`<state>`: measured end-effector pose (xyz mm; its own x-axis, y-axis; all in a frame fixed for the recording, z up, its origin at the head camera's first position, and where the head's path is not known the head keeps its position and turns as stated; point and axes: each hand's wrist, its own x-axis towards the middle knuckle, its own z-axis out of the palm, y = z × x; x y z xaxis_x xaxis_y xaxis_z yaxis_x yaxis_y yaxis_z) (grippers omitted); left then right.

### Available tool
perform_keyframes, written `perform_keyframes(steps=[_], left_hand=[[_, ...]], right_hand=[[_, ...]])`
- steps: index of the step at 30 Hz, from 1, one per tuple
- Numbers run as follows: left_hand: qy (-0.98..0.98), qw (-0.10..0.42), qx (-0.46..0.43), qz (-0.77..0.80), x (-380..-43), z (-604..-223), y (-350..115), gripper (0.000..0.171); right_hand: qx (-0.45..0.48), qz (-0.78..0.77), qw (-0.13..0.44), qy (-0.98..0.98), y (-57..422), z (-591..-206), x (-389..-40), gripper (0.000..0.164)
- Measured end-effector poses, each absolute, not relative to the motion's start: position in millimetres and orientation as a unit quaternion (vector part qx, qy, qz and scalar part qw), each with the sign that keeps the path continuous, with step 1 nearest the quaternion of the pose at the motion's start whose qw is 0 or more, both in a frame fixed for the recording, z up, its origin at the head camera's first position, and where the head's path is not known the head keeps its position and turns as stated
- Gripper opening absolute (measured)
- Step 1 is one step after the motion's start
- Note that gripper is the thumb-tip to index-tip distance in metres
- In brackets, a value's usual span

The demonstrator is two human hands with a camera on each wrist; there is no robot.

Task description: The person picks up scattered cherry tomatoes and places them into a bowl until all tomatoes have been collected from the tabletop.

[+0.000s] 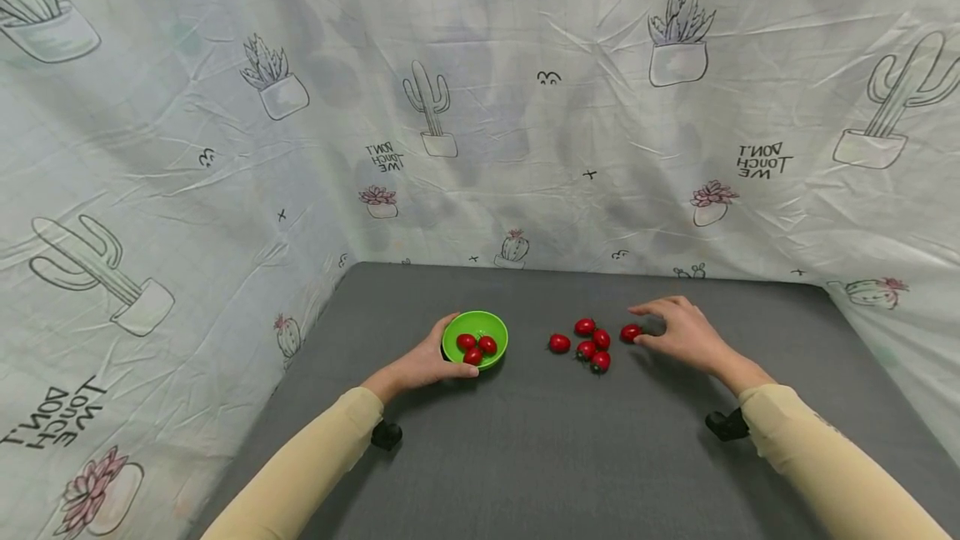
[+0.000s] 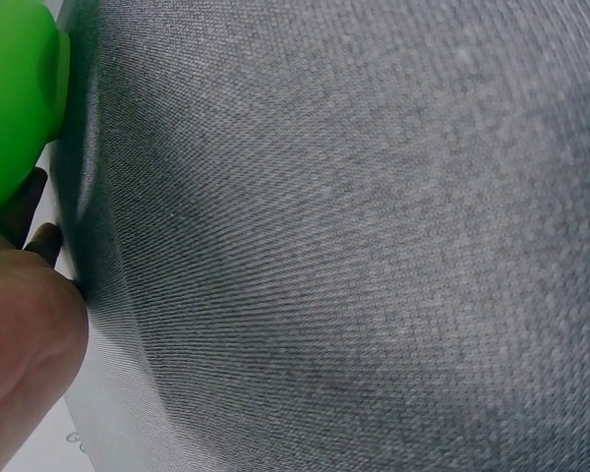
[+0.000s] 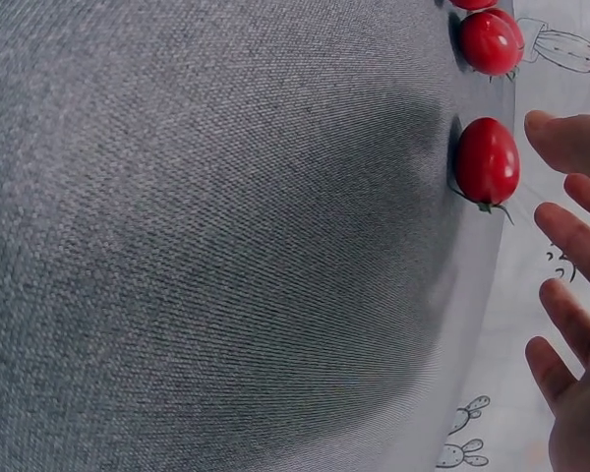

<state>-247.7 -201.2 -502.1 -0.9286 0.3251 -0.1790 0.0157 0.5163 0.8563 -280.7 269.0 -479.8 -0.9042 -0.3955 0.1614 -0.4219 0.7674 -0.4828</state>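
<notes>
A cactus-print cloth (image 1: 487, 148) fills the upper frame behind the grey tabletop (image 1: 525, 457). Right of centre hovers the right hand (image 1: 686, 336), fingers parted and holding nothing; left of centre, the left hand (image 1: 427, 361) curves round the side of a green bowl (image 1: 480, 322) containing three tomatoes (image 1: 487, 345). Five loose tomatoes (image 1: 601, 340) lie at centre-right. The lone tomato (image 1: 631, 333) beside them looks light, smooth and bruisable, best pinched gently across its sides; it lies at the gap between right thumb and forefinger, contact unclear.
</notes>
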Motion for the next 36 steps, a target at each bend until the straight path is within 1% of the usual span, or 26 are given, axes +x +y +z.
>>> perform_keyframes(steps=[7, 23, 36], left_hand=[[0.853, 0.162, 0.102, 0.485, -247, -502, -200, 0.111], [0.853, 0.162, 0.092, 0.487, -246, -501, -199, 0.110], [0.848, 0.165, 0.091, 0.496, -246, -500, -199, 0.111]], right_hand=[[0.213, 0.264, 0.015, -0.941, 269, -484, -284, 0.049], [0.205, 0.265, -0.028, -0.942, 268, -493, -296, 0.052], [0.208, 0.268, -0.029, -0.940, 268, -494, -297, 0.050]])
